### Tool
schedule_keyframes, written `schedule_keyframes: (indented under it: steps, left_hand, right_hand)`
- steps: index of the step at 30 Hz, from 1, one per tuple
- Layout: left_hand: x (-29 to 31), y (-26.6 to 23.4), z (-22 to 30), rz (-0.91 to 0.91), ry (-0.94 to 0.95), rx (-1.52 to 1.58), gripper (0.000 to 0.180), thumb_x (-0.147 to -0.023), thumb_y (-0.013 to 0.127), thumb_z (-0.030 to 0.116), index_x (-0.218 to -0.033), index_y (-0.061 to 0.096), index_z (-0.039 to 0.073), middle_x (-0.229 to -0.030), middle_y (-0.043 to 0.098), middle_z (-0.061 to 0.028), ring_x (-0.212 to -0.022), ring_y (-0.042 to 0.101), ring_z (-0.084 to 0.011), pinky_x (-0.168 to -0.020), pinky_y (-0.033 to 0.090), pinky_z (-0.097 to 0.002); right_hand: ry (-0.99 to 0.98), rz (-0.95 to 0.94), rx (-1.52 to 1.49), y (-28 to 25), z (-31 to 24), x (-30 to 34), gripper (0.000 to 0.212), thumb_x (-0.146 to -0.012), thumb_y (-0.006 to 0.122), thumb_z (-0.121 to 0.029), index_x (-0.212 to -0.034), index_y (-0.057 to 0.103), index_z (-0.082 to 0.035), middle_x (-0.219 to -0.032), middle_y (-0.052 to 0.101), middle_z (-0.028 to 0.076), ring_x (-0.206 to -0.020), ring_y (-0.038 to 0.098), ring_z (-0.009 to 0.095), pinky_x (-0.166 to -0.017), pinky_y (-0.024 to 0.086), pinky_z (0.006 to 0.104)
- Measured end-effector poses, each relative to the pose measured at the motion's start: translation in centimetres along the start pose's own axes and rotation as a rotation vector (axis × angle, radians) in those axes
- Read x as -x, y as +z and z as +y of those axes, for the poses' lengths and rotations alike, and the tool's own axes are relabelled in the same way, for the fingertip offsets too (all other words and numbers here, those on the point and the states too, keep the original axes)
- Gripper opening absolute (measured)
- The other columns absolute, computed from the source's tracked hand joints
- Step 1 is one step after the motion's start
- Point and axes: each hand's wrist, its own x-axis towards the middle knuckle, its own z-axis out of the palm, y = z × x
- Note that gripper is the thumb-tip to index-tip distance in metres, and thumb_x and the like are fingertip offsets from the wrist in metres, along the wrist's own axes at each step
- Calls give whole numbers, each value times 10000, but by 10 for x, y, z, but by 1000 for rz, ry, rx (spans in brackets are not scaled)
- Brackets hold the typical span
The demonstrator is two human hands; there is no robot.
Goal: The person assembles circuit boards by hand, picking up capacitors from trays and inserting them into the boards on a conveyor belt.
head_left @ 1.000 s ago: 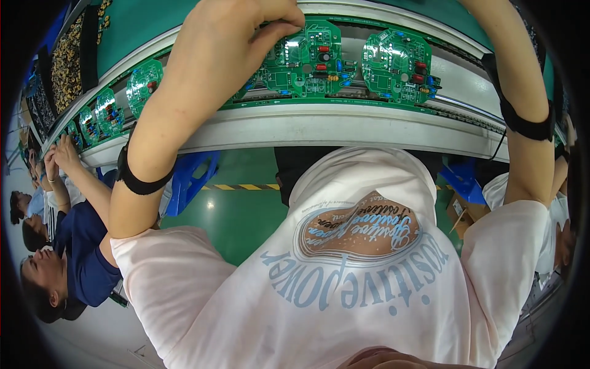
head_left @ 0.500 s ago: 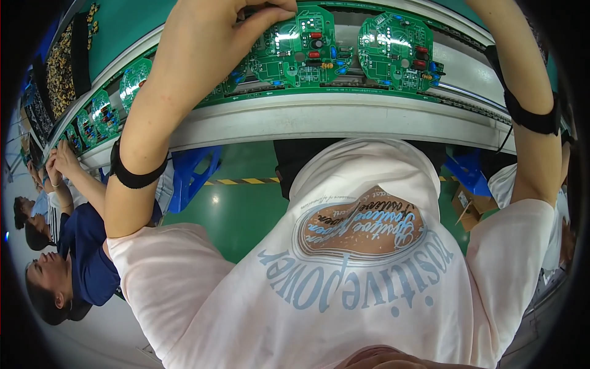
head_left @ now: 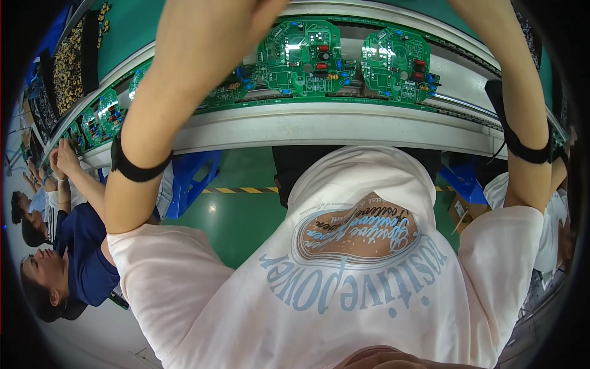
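Observation:
My left hand (head_left: 230, 21) is above the upper left part of a green circuit board (head_left: 301, 58), largely cut off by the top edge. Its fingers are out of sight, so what they hold does not show. The board carries red, blue and black components. To its right lies a second green circuit board (head_left: 398, 64) in the same rail. My right forearm (head_left: 525, 117) reaches up past the right end of these boards, and its hand lies beyond the picture. Both my arms wear black bands.
A pale metal rail edge (head_left: 344, 126) runs along the conveyor in front of me. More circuit boards (head_left: 109, 111) line the rail at left. Piles of small yellowish parts (head_left: 70, 67) lie far left. A person in dark blue (head_left: 89, 252) works beside me. Blue stools (head_left: 193, 184) stand below.
My left hand has moved up, from a pinch near the board's top edge to mostly out of the picture. The boards appear slightly lower in view.

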Motion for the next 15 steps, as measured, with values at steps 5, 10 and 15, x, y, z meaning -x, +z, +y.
schedule_keyframes:
  steps: [5, 10, 15]
  left_hand:
    - [-34, -9, -15, -144, -223, -585, 202, -858, 768, 95, -1029, 734, -8, -904, 681, -165, -842, 672, -346, -750, 547, -406]
    - [-51, -13, -58, -146, -117, -613, 200, -866, 761, 107, -1015, 751, -27, -910, 710, -185, -826, 695, -346, -757, 563, -393]
    - [-68, 1, -61, -157, -157, -577, 186, -873, 755, 115, -981, 752, -37, -914, 731, -190, -818, 709, -333, -770, 575, -380]
  right_hand:
    - [324, -191, -448, -8, -3, 14, 178, -1031, 626, -78, -1109, 731, 43, -920, 753, 80, -819, 705, 117, -753, 581, 256]
    - [456, -163, -602, 0, 2, 33, 174, -1026, 633, -69, -1120, 736, 37, -928, 760, 92, -819, 722, 126, -780, 598, 247]
    - [28, -70, -1313, 9, 16, 56, 192, -1032, 627, -73, -1156, 716, 43, -952, 767, 103, -823, 730, 130, -772, 602, 251]
